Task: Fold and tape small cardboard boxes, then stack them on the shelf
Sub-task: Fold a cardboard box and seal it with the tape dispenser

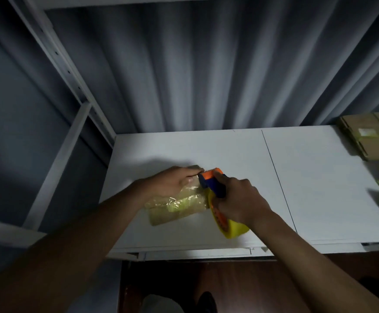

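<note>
Item one: a small box [175, 208], tan cardboard, flat-sided and oblong, wrapped in glossy, crinkled clear tape with a yellow-green sheen; I see it lying on the shelf [319, 177] near the front edge, left of centre. Item two: a tape gun [215, 188], hard plastic, orange head with a toothed edge, blue body, carrying a yellow roll [233, 229] at its lower end; its head touches the box's far right corner. Right hand [240, 199]: fingers curled round the gun's handle, gripping it. Left hand [177, 181]: laid over the box's far end, fingers bent down onto it, holding it in place. The shelf is smooth white board in two panels with a thin seam, on a pale metal frame [71, 71] with punched holes. Far right: stacked flat cardboard [371, 136]. Behind, a grey pleated curtain [184, 75]; below, dark brown floor [263, 290].
</note>
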